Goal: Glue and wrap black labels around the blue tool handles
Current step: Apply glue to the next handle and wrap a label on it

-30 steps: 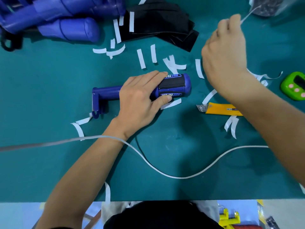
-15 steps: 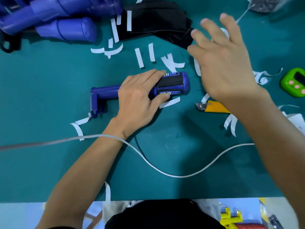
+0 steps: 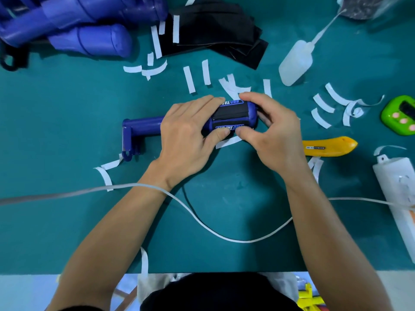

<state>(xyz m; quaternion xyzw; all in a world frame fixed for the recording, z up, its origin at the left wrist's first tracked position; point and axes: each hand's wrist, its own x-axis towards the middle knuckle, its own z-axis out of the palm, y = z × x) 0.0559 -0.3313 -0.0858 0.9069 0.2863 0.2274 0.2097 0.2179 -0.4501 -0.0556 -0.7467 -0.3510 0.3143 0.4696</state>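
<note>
- A blue tool handle (image 3: 143,129) lies on its side at the middle of the green mat (image 3: 67,221), thick end to the right, with a black label (image 3: 231,112) banded round that end.
- The left hand (image 3: 186,140) grips the handle just left of the label, fingers curled over the top and thumb tucked against the near side.
- The right hand (image 3: 271,133) pinches the labelled end, forefinger on the far side and thumb on the near side, close beside the left thumb.
- The step in hand appears to be pressing the label down. Its seam is hidden, possibly under the thumbs, so it cannot be told whether the ends meet.
- Done well, this likely calls for firm, even pressure from the middle of the band out to its edges. The left hand should stop the handle rolling, and the label's printed borders should sit square to the grip.
- Any glue squeezed out at an edge is best kept off the fingertips.
- The glue bottle (image 3: 296,61) lies on its side well apart at upper right, spare black labels (image 3: 213,30) are stacked beyond, and white backing strips (image 3: 189,79) lie scattered around.
</note>
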